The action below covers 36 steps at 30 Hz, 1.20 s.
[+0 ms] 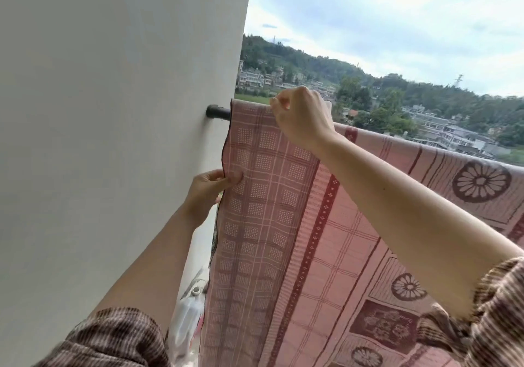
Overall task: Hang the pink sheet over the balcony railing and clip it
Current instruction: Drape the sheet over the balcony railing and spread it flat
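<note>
- At the wall end of the railing, the sheet is draped over the bar. Its side edge hangs just beside the wall, and a short bare stub of bar shows between them.
- My left hand pinches that side edge well below the bar, thumb on the near face.
- My right hand is curled on top of the bar and pinches the sheet's fold between thumb and forefinger. I cannot tell whether it also holds a clip.
- Step in hand, as I judge it: squaring this corner before clipping.
- I pull the side edge straight down with the left hand, so the checks run plumb and the fold lies flat on the bar.
- I hold the fold with the right hand until a clip bites both layers and the bar.
- I place the clip close to the corner, since I expect wind to lift that end first.
- Risk: a sideways tug may bunch the fold or slide it off the bar.
</note>
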{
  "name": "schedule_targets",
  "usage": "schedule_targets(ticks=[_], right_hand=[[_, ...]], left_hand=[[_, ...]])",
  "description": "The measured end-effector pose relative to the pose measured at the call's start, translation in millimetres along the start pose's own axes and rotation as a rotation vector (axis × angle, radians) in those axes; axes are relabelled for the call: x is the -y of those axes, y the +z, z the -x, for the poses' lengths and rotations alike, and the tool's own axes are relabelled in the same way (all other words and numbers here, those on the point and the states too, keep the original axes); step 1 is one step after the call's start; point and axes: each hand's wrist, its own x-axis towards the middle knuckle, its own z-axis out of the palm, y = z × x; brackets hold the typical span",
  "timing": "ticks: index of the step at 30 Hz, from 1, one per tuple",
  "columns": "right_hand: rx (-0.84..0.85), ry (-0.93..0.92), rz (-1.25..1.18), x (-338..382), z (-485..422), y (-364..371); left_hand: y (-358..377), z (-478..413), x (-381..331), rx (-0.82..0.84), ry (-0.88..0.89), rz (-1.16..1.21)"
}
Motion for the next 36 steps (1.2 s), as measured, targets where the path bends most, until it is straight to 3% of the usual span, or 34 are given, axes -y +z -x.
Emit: schedule_targets(ticks=[4, 8, 17, 22, 24, 27, 30, 33, 36], right_hand=[[0.005, -0.010, 0.018, 4.7, 6.8, 11.3], [0.022, 0.024, -0.031, 10.2, 2.8, 14.0], [-0.062, 0.054, -0.073, 31.7, -16.0, 21.4], [0.030, -0.072, 0.048, 18.6, -4.6, 17.3], [0.007, -0.117, 0.075, 8.3, 4.9, 6.3], [-0.045, -0.142, 0.093, -17.4, 21.6, -15.0], [-0.055, -0.124, 0.126, -53.3, 40.8, -37.7], [-0.066, -0.101, 0.172, -90.7, 61.6, -66.2], [-0.102, -0.047, 0.204, -134.6, 85.6, -103.4]], left_hand=[[-12.8, 26.0, 46.0, 0.048, -0.156, -0.056], [-14.3, 32.0, 56.2, 0.078, -0.198, -0.064], [-23.0, 25.5, 43.3, -0.218, -0.114, 0.028], [-13.8, 26.9, 43.5, -0.243, -0.152, -0.044], [-4.4, 24.6, 30.8, -0.325, -0.131, -0.123], [24.5, 25.4, -3.0, -0.580, 0.018, -0.296], [66.0, 27.5, -39.8, -0.721, 0.361, -0.461], [116.5, 26.7, -65.6, -0.638, 0.696, -0.727], [182.2, 30.0, -78.5, -0.406, 0.849, -0.903]])
